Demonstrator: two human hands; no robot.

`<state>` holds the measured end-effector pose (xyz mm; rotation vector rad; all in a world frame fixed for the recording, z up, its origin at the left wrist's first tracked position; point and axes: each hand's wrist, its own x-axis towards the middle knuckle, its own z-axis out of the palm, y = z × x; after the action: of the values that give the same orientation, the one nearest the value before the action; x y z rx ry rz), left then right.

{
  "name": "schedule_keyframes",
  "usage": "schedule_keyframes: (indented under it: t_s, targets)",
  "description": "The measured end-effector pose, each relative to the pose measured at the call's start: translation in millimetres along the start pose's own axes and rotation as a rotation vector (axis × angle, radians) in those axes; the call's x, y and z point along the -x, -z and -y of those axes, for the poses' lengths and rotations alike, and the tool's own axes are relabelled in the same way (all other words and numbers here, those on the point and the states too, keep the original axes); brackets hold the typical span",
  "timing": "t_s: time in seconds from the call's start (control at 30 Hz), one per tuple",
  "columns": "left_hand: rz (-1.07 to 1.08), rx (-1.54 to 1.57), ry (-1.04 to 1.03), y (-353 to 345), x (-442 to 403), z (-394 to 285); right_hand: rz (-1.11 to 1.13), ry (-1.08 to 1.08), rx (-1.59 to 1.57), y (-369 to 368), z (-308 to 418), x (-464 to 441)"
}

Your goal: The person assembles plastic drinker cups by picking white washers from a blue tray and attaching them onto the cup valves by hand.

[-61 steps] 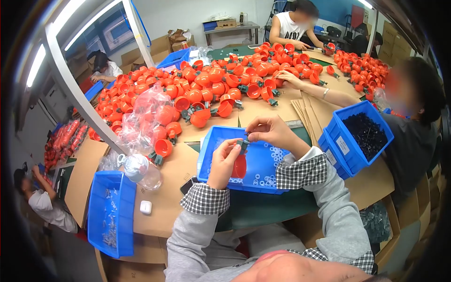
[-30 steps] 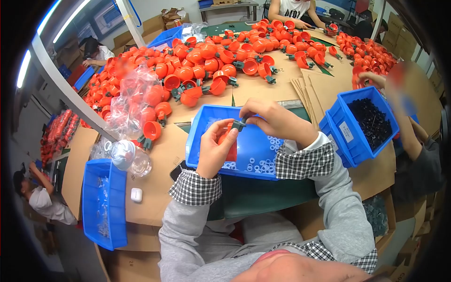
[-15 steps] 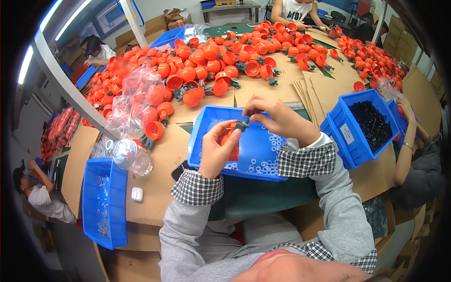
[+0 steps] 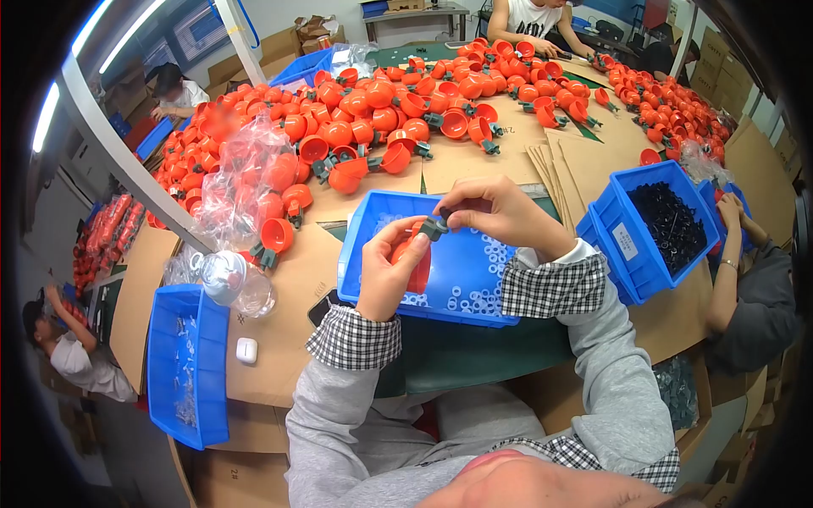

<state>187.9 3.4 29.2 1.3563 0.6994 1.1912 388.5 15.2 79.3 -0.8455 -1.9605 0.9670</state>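
The left hand (image 4: 386,273) covers part of the red cup (image 4: 420,275) (how much, unclear).

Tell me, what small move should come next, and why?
Probably ease the small dark piece onto the dark green fitting: the left grip holds the fitting and its red cup, while the right grip appears to pinch that piece close to the fitting's end.

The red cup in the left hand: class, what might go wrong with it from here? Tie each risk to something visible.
1. The small dark part pinched in the right hand could slip and drop among the white rings in the blue bin.
2. The left hand grips the red cup near its green fitting; a loose hold might let it twist.
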Motion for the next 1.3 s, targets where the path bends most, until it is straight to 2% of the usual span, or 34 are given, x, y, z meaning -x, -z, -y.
schedule_keyframes:
  t_s: [0.07,0.3,0.47,0.53,0.57,0.63,0.7,0.83,0.9,0.97,1.03,1.07,1.1,1.17,1.2,1.27,1.3]
  targets:
    - [0.025,0.043,0.009,0.5,-0.1,-0.4,0.014,-0.027,-0.172,0.7,-2.7,-0.1]
    - [-0.03,-0.053,-0.056,-0.3,0.4,3.8,-0.003,-0.044,-0.149,1.6,-12.6,-2.6]
    - [-0.127,-0.234,-0.176,-5.6,3.2,8.3,-0.042,-0.222,-0.119,-2.2,-11.8,-3.9]
    - [-0.22,-0.604,-0.302,-11.4,7.8,3.6,-0.034,-0.286,-0.137,-2.4,-12.5,-4.3]
    - [-0.219,-0.605,-0.302,-14.5,9.8,1.3,-0.024,-0.349,-0.152,-2.8,-13.0,-4.7]
    - [-0.29,-1.033,-0.555,-19.3,13.1,-2.0,-0.028,-0.348,-0.205,-5.3,-17.3,-4.7]
    - [-0.3,-1.066,-0.606,-16.6,13.1,4.2,-0.036,-0.345,-0.261,-9.3,-16.8,-3.7]
    - [-0.375,-0.825,-0.566,-11.4,9.5,-0.2,-0.179,-0.155,-0.231,-10.8,-5.1,-1.6]
    - [-0.416,-0.026,-0.265,-1.1,-0.9,0.1,-0.233,-0.091,-0.221,-7.1,-3.2,-0.5]
    - [-0.487,-0.021,-0.223,4.3,-7.4,-7.4,-0.271,0.003,-0.191,-3.5,-3.0,0.3]
    - [0.074,0.089,0.38,36.4,-9.4,-9.5,-0.257,0.006,-0.168,-5.3,-3.2,0.2]
    - [-0.013,0.051,0.363,28.0,-9.2,-3.5,-0.241,0.009,-0.143,-6.2,-3.4,-0.1]
    - [-0.014,0.05,0.363,33.1,-11.0,-2.4,-0.241,0.01,-0.145,-5.0,-3.8,-0.4]
    - [0.143,0.123,0.164,47.3,-15.7,1.1,-0.224,-0.132,-0.199,1.4,-5.4,-1.6]
    - [0.145,0.123,0.164,36.5,-14.5,-4.0,-0.226,-0.132,-0.198,5.1,-6.9,-2.2]
    - [-0.051,-0.07,-0.154,6.8,-10.8,-18.6,-0.314,-0.241,-0.382,11.9,-10.3,-3.5]
    - [-0.05,-0.071,-0.155,9.3,-11.7,-14.7,-0.315,-0.24,-0.382,14.0,-10.5,-3.4]
